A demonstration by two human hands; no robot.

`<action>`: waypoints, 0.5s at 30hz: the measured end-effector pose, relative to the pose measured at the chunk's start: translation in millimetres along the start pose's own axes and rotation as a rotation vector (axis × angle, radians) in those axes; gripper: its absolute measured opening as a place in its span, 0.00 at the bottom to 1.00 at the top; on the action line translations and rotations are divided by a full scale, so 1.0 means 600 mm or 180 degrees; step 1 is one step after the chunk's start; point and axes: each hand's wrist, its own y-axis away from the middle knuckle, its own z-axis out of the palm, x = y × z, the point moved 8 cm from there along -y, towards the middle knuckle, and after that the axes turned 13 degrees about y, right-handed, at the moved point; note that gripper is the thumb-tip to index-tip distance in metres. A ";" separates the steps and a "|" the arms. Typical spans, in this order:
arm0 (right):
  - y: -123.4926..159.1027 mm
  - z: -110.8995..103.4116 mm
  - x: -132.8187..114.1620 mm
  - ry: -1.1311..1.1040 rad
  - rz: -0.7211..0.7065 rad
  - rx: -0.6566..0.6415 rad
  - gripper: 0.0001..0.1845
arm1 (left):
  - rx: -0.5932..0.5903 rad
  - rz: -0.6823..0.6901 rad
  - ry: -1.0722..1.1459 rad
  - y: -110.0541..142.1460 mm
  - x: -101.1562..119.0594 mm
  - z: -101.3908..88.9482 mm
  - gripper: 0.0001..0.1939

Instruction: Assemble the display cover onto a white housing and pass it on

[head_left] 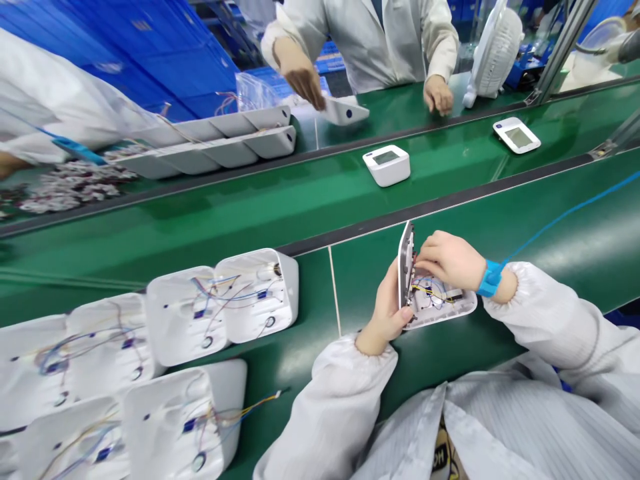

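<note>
- Head view: holding a white lid (406, 267) up on its edge with the left hand (387, 313). Pinching it between the thumb, low at the near corner, and the fingers behind the outer side.
- At the foot of the lid, to its right, a white bottom shell (443, 319), open side up, with yellow and blue wires (427, 292) inside. Cannot tell if resting on the green bench (310, 347) or held just above it.
- Reaching over the shell to the inside of the lid with the right hand (453, 259), with fingers bent and close together. Cannot tell if pinching a small part or only touching the lid.
- Around the right wrist, a blue band (489, 279), with a blue cord (560, 217) running off to the right.
- Left of a thin pale line (335, 290), two rows of open white shells (289, 293), with loose wires inside.
- On the green belt (225, 213) across from the hands, two white boxes (387, 168) with grey screens, well apart.
- Past the belt, another person in a white coat (385, 53), with one hand (303, 77) on a white part (345, 112). Near the other hand (440, 97), a white fan (495, 57).
- Far left, one more white sleeve (60, 100) near a blurry pile of small parts (80, 183).
</note>
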 end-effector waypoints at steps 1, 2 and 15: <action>0.003 -0.005 -0.003 -0.0190 -0.0051 -0.0043 0.18 | -0.0027 0.0042 0.0019 -0.001 0.003 0.001 0.47; 0.007 -0.008 -0.009 -0.0364 -0.0121 -0.0163 0.21 | -0.0052 0.0085 0.0052 -0.002 0.007 0.002 0.46; 0.023 0.019 0.016 -0.1826 0.0470 -0.1174 0.09 | -0.0210 0.0156 -0.0309 -0.007 0.023 0.008 0.47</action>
